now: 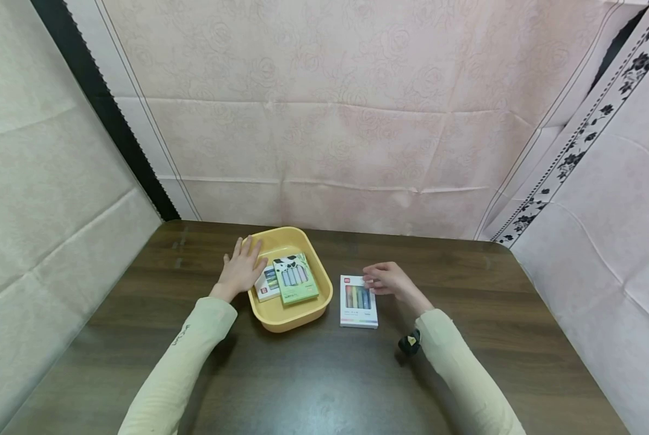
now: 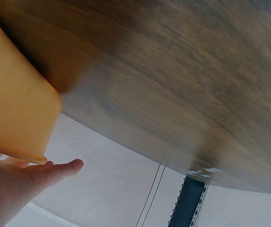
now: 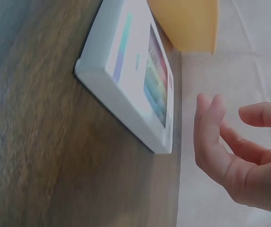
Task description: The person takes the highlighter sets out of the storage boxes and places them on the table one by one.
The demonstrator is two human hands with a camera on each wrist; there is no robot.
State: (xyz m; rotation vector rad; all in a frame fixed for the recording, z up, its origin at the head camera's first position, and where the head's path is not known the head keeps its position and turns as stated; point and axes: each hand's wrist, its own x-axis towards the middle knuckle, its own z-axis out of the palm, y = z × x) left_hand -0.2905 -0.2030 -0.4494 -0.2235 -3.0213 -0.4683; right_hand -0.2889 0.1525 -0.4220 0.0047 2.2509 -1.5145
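Note:
My left hand (image 1: pixel 239 270) rests on the left rim of a yellow plastic tray (image 1: pixel 318 314), its fingers spread and straight. Inside the tray lies a green box (image 1: pixel 297 292) with a cow-patterned top and a picture of coloured sticks. It partly covers a smaller white box (image 1: pixel 267 284). Right of the tray, a white box with a row of coloured sticks on its front (image 1: pixel 359 317) lies flat on the table. Over that box's upper right edge hovers my right hand (image 1: pixel 388 280). In the right wrist view its fingers (image 3: pixel 209 123) are loosely bent, with a gap to the box.
The brown wooden table (image 1: pixel 281 380) has a rounded far edge. Pale patterned cloth (image 1: pixel 330 145) hangs behind it, with more cloth on both sides. A small black object (image 1: pixel 410 342) sits by my right wrist.

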